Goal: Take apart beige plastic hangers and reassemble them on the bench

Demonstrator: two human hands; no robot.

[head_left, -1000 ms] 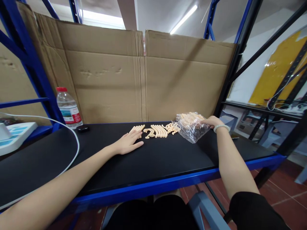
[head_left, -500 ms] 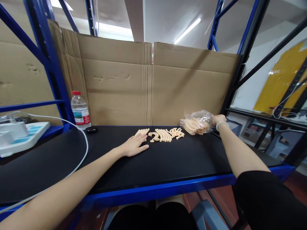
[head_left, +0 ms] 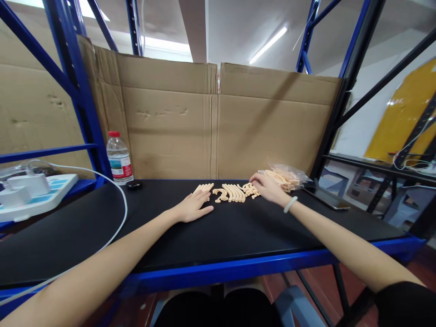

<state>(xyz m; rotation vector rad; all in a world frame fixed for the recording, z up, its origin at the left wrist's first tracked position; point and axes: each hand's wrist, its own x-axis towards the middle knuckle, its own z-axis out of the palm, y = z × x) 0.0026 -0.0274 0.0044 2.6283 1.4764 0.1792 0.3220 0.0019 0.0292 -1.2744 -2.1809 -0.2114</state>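
My left hand (head_left: 195,206) lies flat with fingers stretched, its fingertips resting over a group of cream-coloured straight pieces (head_left: 205,186). To its right is a row of curved, rib-like plastic pieces (head_left: 234,192), with a few larger curved pieces (head_left: 221,195) at the row's left end. My right hand (head_left: 269,187) hovers over a loose cluster of small curved pieces (head_left: 251,190), fingers bent and apart; I see nothing held in it. Just behind that hand sits a clear plastic bag (head_left: 293,175) full of similar cream pieces, partly hidden by the hand.
A black phone (head_left: 325,198) lies at the table's right. At the left stand a water bottle (head_left: 119,161) with a red cap, a small black round object (head_left: 134,185), and a white power strip (head_left: 57,188) with a cable. Cardboard panels (head_left: 166,131) line the back.
My right hand has let go of the plastic bag and moved left, to the small curved pieces. The bag has settled lower, and the phone now shows. My left hand keeps its place.
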